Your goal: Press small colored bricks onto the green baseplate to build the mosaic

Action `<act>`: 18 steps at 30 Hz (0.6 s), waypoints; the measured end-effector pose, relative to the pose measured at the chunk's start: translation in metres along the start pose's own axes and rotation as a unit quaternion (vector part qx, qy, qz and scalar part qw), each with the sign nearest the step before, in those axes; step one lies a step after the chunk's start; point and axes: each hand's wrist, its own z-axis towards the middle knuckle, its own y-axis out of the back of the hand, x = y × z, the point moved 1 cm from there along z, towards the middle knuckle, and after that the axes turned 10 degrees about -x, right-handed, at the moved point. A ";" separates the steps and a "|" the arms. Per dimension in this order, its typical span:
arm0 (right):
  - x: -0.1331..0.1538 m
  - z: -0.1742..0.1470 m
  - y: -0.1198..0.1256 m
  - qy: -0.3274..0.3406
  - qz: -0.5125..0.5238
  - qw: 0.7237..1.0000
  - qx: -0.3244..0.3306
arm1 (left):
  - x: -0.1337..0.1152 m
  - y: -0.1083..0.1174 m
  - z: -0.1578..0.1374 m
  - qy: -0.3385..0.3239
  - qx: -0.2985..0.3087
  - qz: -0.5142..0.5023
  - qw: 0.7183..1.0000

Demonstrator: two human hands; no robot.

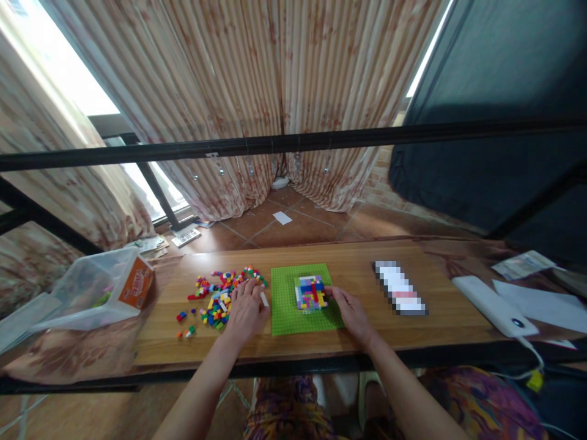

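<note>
Part of the loose bricks [217,308] is covered by the left hand [247,305], whose fingers are loosely curled over the pile; whether anything is gripped beneath them cannot be told. A small white piece [263,299] beside its thumb is only partly seen. The right hand [349,308] is half-curled at the right side of the multicoloured brick build [312,292], which is set on the green baseplate [283,305]; whether a brick is pinched in its fingertips cannot be made out. The baseplate's lower right corner is hidden by that hand. An object [400,290] to the right is blurred by pixelation. The contents of the clear tub [76,290] at the left are indistinct. Papers [541,305] at the far right are cut off by the frame. The curtains [229,73] are crossed by a black rail [293,143] beyond the wooden board [353,260].
</note>
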 end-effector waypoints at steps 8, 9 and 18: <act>-0.005 0.002 0.001 -0.002 -0.003 1.000 0.015 | -0.030 -0.010 0.003 0.080 0.030 -0.237 0.968; -0.005 0.002 0.001 0.001 -0.002 1.000 0.014 | -0.034 -0.012 0.005 0.074 0.022 -0.250 0.965; -0.005 0.002 0.001 0.012 -0.001 1.000 0.020 | -0.062 -0.025 0.016 -0.005 -0.023 -0.270 0.963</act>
